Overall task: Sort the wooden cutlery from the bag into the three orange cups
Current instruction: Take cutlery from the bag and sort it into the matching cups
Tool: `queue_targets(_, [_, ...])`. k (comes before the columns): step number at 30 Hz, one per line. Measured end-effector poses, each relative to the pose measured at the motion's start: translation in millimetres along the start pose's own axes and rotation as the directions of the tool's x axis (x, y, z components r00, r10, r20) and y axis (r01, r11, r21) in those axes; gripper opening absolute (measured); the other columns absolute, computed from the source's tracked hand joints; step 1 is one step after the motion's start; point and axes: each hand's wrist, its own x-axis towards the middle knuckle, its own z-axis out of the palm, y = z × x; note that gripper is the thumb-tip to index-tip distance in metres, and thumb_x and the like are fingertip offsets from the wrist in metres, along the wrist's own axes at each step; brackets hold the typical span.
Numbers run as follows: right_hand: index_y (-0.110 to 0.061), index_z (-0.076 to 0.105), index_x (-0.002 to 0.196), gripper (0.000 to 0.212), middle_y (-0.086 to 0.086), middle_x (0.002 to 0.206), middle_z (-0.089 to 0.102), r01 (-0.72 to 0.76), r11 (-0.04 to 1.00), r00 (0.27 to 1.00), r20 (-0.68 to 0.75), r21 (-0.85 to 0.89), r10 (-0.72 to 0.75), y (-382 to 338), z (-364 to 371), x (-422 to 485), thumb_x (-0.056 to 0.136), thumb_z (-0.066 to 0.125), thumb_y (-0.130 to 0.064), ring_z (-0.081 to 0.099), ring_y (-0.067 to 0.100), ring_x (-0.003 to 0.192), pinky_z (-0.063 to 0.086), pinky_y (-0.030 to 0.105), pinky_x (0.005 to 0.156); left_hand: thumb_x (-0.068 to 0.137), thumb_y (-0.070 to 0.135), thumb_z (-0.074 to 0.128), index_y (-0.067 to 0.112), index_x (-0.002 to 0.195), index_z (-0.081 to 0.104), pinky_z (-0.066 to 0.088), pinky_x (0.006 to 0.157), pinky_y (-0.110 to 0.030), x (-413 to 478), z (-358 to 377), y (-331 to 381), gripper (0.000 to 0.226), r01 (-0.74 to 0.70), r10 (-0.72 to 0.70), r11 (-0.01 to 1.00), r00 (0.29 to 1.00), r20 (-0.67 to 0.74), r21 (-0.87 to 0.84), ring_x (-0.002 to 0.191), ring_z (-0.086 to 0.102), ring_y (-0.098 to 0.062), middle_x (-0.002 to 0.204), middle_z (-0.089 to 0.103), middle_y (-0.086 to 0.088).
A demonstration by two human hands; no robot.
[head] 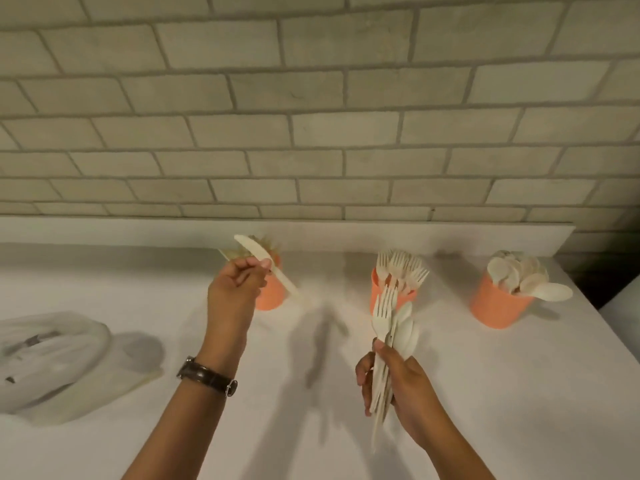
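Three orange cups stand in a row near the wall. The left cup point(272, 295) holds knives and is partly hidden behind my left hand point(235, 289), which pinches a single wooden knife point(263, 260) just above it, blade up and to the left. The middle cup point(377, 294) is filled with forks. The right cup point(495, 308) holds spoons. In front of the middle cup my right hand point(394, 382) grips a bundle of mixed cutlery point(393, 327), forks and spoons fanning upward.
A crumpled clear plastic bag point(45, 358) lies on the white counter point(311, 427) at the left. A brick wall rises behind a low white ledge point(450, 237). The counter's right edge drops off beyond the spoon cup.
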Motion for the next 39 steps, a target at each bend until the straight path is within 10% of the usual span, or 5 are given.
queue_targets(12, [0.003,0.055,0.069,0.045,0.009,0.051,0.055,0.034,0.999,0.992,-0.121,0.038,-0.029,2,75,15,0.098,0.037,-0.027,0.048,0.021,0.038,0.039,0.024,0.039,0.079,0.014,0.070,0.007,0.086,0.061,0.040,0.061,-0.001,148,-10,-25,0.013,-0.254,0.289,0.913,0.955,-0.064,0.320,0.059,0.058,0.011,0.076,0.064,0.001])
queue_targets(16, [-0.002,0.054,0.071,0.040,0.013,0.064,0.057,0.038,0.999,0.987,-0.155,0.034,-0.032,0,83,17,0.098,0.039,-0.026,0.048,0.022,0.041,0.041,0.026,0.042,0.068,0.034,0.068,0.025,0.107,0.059,0.047,0.093,-0.043,150,-15,-60,0.041,-0.183,0.192,0.824,0.981,0.040,0.536,0.094,0.065,-0.021,0.100,0.072,0.002])
queue_targets(22, [-0.011,0.053,0.091,0.023,0.009,0.071,0.059,0.072,0.996,0.987,-0.150,0.055,-0.063,-7,85,11,0.091,0.051,-0.034,0.044,0.018,0.040,0.035,0.025,0.043,0.073,0.019,0.074,0.023,0.119,0.056,0.044,0.094,-0.037,98,-26,-40,0.049,-0.266,0.285,0.864,0.958,0.021,0.428,0.101,0.051,-0.019,0.120,0.053,0.000])
queue_targets(30, [-0.008,0.062,0.072,0.034,0.005,0.053,0.053,0.092,0.996,0.988,-0.124,0.007,-0.090,-17,76,-5,0.091,0.057,-0.035,0.042,0.017,0.039,0.035,0.026,0.043,0.080,0.030,0.067,0.029,0.076,0.072,0.042,0.064,-0.003,-21,-6,-26,0.007,-0.068,-0.134,0.939,0.829,0.543,0.336,0.070,0.059,0.002,0.076,0.071,0.016])
queue_targets(39, [-0.004,0.070,0.069,0.040,0.002,0.058,0.064,0.124,0.980,0.985,-0.098,-0.155,-0.140,-23,40,-23,0.086,0.062,-0.040,0.047,0.018,0.052,0.041,0.023,0.053,0.091,0.026,0.054,0.011,0.072,0.065,0.042,0.062,-0.002,-54,20,-30,0.027,0.072,-0.269,0.946,0.721,0.638,0.317,0.067,0.059,0.002,0.063,0.061,0.003])
